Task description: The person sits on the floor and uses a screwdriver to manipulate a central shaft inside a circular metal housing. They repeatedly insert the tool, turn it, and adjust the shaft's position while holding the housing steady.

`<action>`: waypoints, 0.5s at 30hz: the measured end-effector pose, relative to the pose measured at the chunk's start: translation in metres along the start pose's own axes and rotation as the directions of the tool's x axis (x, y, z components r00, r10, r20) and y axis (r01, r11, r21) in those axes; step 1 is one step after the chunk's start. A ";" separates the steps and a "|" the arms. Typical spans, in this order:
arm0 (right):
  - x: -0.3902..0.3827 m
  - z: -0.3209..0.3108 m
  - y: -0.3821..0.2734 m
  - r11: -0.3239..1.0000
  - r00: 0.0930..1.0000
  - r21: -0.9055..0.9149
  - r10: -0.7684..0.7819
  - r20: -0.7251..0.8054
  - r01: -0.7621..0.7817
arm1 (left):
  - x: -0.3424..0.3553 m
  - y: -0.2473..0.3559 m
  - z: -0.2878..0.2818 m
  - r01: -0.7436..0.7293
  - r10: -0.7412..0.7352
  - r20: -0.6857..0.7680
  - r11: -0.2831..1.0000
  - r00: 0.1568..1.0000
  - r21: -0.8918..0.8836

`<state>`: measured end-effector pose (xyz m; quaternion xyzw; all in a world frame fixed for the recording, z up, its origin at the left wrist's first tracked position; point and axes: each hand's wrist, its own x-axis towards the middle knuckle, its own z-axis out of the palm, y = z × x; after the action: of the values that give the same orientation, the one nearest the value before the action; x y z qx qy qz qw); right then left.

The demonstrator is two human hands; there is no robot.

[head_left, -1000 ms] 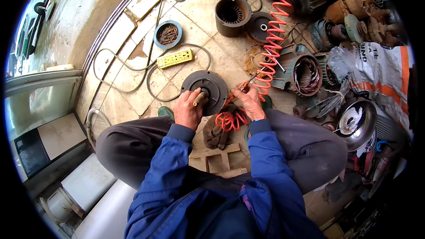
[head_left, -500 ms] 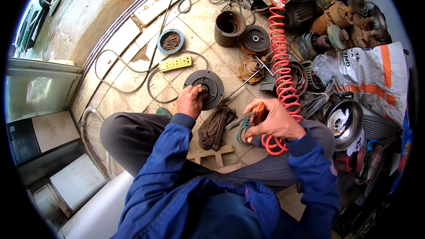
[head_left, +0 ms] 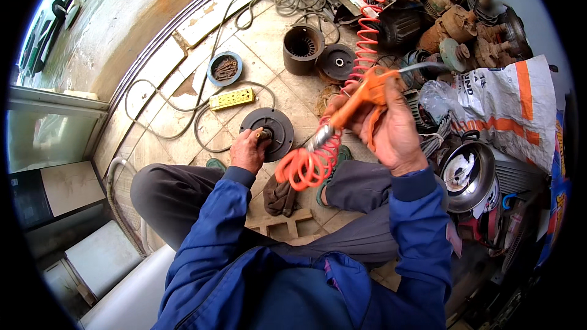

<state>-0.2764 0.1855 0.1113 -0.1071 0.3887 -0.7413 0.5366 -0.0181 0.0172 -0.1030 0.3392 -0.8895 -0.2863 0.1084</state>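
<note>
An orange air blow gun (head_left: 358,101) is gripped in my right hand (head_left: 398,134), raised in front of my right knee. Its thin nozzle points to the far right. A red coiled air hose (head_left: 365,43) joins its lower end by a silver fitting and loops beside it. My left hand (head_left: 246,153) closes its fingers on the hub of a black round motor cover (head_left: 281,128), where a small brass-coloured tip shows. The cover stands tilted toward me above the tiles. A dark rag (head_left: 280,194) lies between my legs, partly behind the hose.
A blue-rimmed bowl of bolts (head_left: 225,69) and a yellow power strip (head_left: 232,99) lie beyond my left hand. Farther right stand a cylindrical motor housing (head_left: 302,49) and a round black cover (head_left: 337,61). Rusty motor parts (head_left: 449,27), a white sack (head_left: 504,95) and a metal pan (head_left: 471,174) crowd the right.
My right hand has lifted the blow gun and turned it, so its nozzle now points right instead of left. The hose loops swung left. My left hand stays at the cover's hub.
</note>
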 end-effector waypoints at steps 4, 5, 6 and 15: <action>-0.006 0.009 0.000 0.944 0.981 -0.267 0.191 -0.043 -0.195 | -0.001 -0.001 0.000 0.001 0.000 -0.014 1.000 1.000 0.002; -0.005 0.010 0.003 0.904 0.958 -0.321 0.285 -0.044 -0.283 | -0.003 -0.002 0.000 0.002 -0.002 -0.022 1.000 1.000 -0.001; -0.005 0.011 0.004 0.852 0.928 -0.380 0.370 -0.051 -0.361 | -0.002 -0.001 0.000 -0.001 0.000 -0.020 1.000 1.000 -0.015; -0.016 0.004 0.065 0.322 0.863 -0.927 0.504 -0.006 -0.195 | -0.001 0.003 -0.003 0.000 0.000 -0.025 1.000 1.000 -0.007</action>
<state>-0.2209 0.1895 0.0730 -0.3968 0.6577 -0.2508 0.5892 -0.0182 0.0184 -0.0989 0.3425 -0.8871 -0.2851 0.1207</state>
